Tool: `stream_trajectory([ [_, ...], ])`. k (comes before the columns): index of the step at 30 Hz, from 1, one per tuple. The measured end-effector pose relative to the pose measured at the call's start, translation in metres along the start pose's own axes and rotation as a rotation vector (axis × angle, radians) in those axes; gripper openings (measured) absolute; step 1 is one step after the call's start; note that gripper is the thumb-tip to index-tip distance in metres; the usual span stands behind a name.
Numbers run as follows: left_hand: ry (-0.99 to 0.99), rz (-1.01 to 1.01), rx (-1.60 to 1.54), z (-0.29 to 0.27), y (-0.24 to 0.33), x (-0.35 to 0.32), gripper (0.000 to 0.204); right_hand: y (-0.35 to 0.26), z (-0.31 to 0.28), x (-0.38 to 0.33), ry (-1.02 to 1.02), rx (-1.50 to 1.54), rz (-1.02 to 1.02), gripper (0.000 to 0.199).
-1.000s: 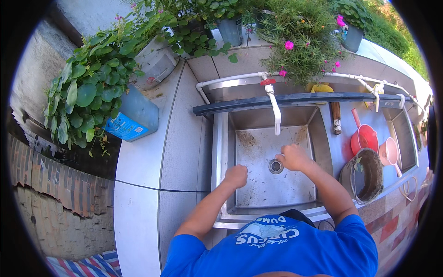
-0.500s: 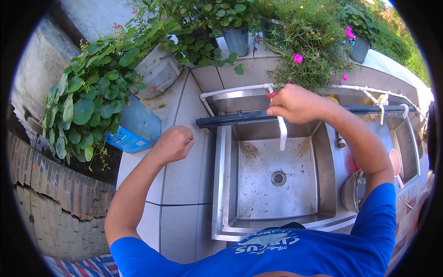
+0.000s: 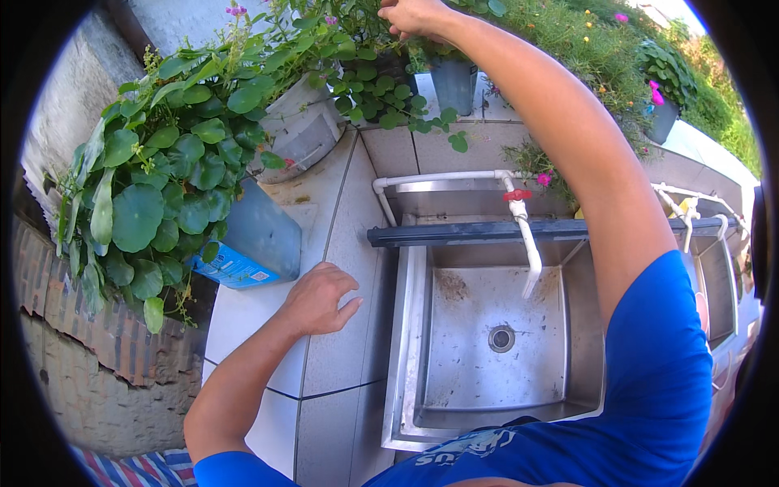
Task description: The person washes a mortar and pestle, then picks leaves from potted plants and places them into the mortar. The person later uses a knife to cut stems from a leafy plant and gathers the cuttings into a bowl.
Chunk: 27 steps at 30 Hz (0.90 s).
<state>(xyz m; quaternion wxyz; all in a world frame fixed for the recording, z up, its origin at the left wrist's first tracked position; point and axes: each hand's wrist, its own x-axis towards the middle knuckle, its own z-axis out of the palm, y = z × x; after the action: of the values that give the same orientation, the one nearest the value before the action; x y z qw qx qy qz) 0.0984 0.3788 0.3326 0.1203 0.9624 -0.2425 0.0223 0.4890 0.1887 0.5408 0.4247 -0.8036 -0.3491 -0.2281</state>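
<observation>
- Right hand (image 3: 412,18) is raised at the leafy plants (image 3: 381,91), its fingers bent; whether anything is gripped cannot be told.
- These are set along the ledge (image 3: 493,105) behind the steel sink (image 3: 471,373).
- Left hand (image 3: 323,299) is held loosely spread, thumb parted, near a blue-grey container (image 3: 266,230).
- The sink is overhung by a white tap (image 3: 528,247).

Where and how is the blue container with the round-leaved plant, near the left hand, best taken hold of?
The blue container is probably best held around its bare wall, coming from its right, where the left hand is. Round leaves hide its top and spill leftward, while the wall's right side is exposed.
</observation>
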Motion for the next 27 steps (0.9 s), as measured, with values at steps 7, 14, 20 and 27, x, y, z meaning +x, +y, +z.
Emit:
stream_trajectory([
  [7,0.053,-0.041,-0.100,0.002,-0.006,-0.017,0.023,-0.028,0.058,0.008,0.212,0.259,0.193,0.018],
  [14,0.064,0.023,-0.115,0.001,-0.008,-0.003,0.025,0.023,0.069,0.043,0.422,0.053,0.024,0.019],
  [20,0.061,-0.001,-0.111,0.000,-0.012,-0.018,0.026,-0.019,0.078,0.017,0.047,-0.365,0.287,0.018],
  [27,0.045,0.003,-0.107,-0.001,-0.012,-0.018,0.027,-0.068,0.078,-0.014,-0.108,0.516,0.343,0.018],
])
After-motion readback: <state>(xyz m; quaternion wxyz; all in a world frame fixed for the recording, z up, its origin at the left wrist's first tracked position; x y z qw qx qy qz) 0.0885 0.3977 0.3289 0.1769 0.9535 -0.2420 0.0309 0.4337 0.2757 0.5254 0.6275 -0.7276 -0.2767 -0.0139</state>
